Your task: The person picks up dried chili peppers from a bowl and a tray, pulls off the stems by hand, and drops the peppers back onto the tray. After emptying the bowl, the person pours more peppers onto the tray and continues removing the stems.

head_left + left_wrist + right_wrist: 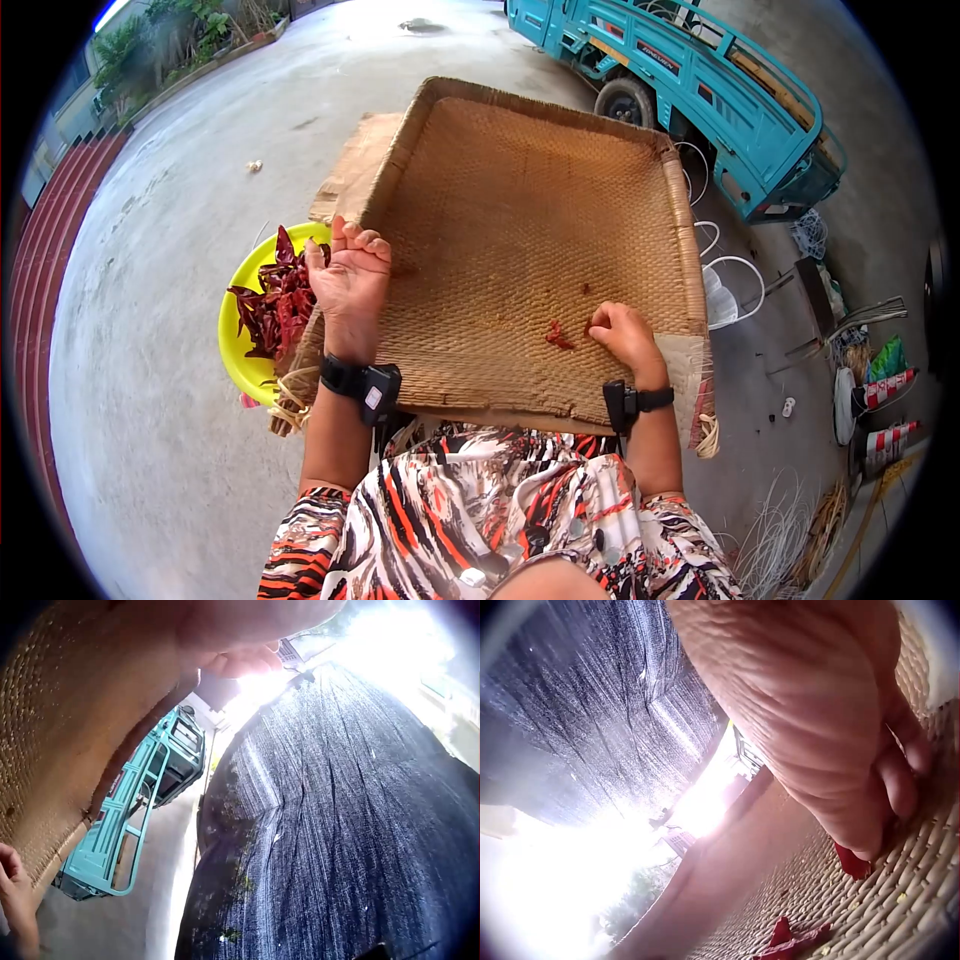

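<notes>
My left hand [352,275] is held palm up over the left rim of a woven tray [520,200], its fingers loosely bent and nothing in it. Beside it stands a yellow bowl [237,345] full of dried red chilies [275,305]. Low on the tray's right side, my right hand [625,338] has its fingers curled down to the weave. A red chili piece [853,862] pokes out from under the thumb in the right wrist view, pinched at the fingertips, which are partly hidden. More chili bits [791,943] lie on the weave close by.
Cardboard [365,160] shows behind the tray's left edge. A teal cargo tricycle [700,85] is parked at the back right. White bucket [722,300], metal-framed seat [820,310] and loose wire [780,520] are on the concrete to the right. Red steps [65,270] run along the far left.
</notes>
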A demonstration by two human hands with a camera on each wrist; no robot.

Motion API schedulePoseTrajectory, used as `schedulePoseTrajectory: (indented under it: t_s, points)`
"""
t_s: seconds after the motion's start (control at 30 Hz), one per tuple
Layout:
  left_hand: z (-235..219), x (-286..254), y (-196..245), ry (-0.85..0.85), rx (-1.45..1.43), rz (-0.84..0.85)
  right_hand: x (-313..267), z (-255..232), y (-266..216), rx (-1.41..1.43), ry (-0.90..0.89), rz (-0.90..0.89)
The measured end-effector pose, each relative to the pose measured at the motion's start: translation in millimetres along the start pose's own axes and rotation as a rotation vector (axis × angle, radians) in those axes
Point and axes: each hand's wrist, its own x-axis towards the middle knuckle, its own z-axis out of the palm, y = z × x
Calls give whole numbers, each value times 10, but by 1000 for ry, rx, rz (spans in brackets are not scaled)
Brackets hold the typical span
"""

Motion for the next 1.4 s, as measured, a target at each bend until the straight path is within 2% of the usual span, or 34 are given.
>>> schedulePoseTrajectory:
  t_s: [0.07, 0.23, 0.37, 0.47, 0.53, 0.6, 0.63, 0.67, 0.77, 0.87, 0.97, 1.07, 1.17, 1.27, 1.3, 1.4]
  points:
    - [60, -14, 48, 3, 32, 37, -22, -4, -66, 58, 35, 48]
    - [105, -21, 121, -4, 118, 75, 50, 136, 20, -31, 47, -72]
    - [66, 11, 21, 223, 658, -39, 45, 73, -125, 107, -14, -131]
    - [124, -60, -184, 238, 1034, -240, 41, 93, -194, 167, -10, -144]
    - [252, -96, -350, 214, 1493, -341, -44, 27, -376, 122, 9, -115]
    - [89, -97, -353, -34, 1941, -376, -79, 52, -390, 95, 10, -133]
    - [-11, -109, -331, -268, 2280, -134, -67, 133, -325, 92, 2, -164]
    - [-95, -134, -301, -237, 2351, -177, -53, 182, -279, 88, -5, -194]
    - [-10, -245, -338, -135, 2519, -332, -35, 258, -378, 395, -159, -257]
    - [-30, -247, -304, -275, 2529, -383, 7, 297, -397, 347, -189, -324]
    - [-138, -245, -259, -379, 2532, -293, 22, 320, -359, 300, -124, -375]
    - [-207, -208, -253, -326, 2600, -317, 27, 318, -331, 302, -127, -356]
    - [-238, -201, -318, -275, 2536, -181, 12, 289, -428, 400, -94, -373]
    - [-193, -191, -421, -250, 1862, -371, -28, 125, -784, 460, -49, -414]
    - [17, -232, -494, -159, 1718, -551, -12, 130, -898, 471, 3, -473]
    - [-136, -244, -554, -105, 1207, -665, 99, 198, -1237, 481, 150, -644]
